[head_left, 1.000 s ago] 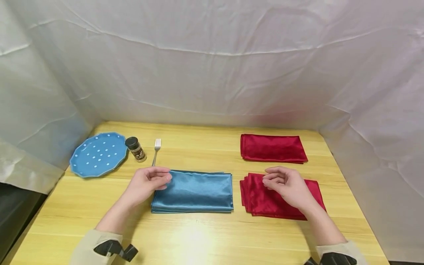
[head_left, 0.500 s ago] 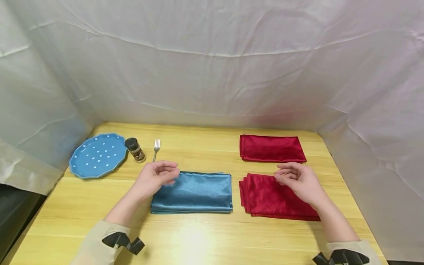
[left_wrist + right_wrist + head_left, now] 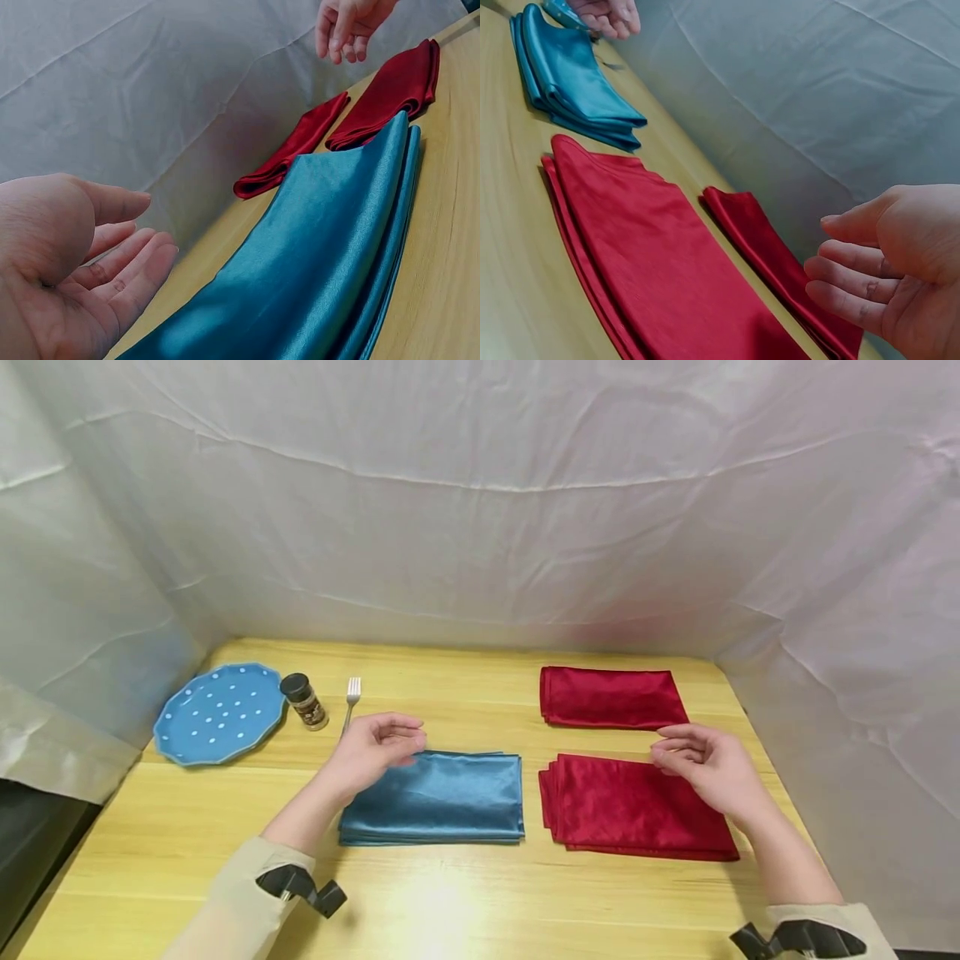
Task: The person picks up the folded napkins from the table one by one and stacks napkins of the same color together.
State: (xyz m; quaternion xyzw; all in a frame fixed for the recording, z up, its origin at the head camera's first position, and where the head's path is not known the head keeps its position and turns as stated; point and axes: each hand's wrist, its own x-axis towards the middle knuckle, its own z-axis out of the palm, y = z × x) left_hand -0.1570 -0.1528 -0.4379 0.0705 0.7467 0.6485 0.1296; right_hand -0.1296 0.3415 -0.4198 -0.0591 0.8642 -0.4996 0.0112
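My left hand hovers over the upper left corner of a folded blue satin cloth, fingers loosely bent around nothing. In the left wrist view the thumb stands apart from the fingers, beside the blue cloth. On the right, my right hand is held above the upper right part of a folded red satin cloth. Its fingers are relaxed too, and the right wrist view shows an empty palm next to the red cloth. Behind that lies a second folded red cloth, smaller in view.
At the far left sits a blue plate with white dots. Close to its right edge stands a spice jar with a black lid, then a fork partly behind my left hand. Pale fabric walls enclose the wooden table.
Both hands have drifted to the right and slightly upward, the right one uncovering more of the near red cloth. The cloths, plate, jar and fork stay where they were.
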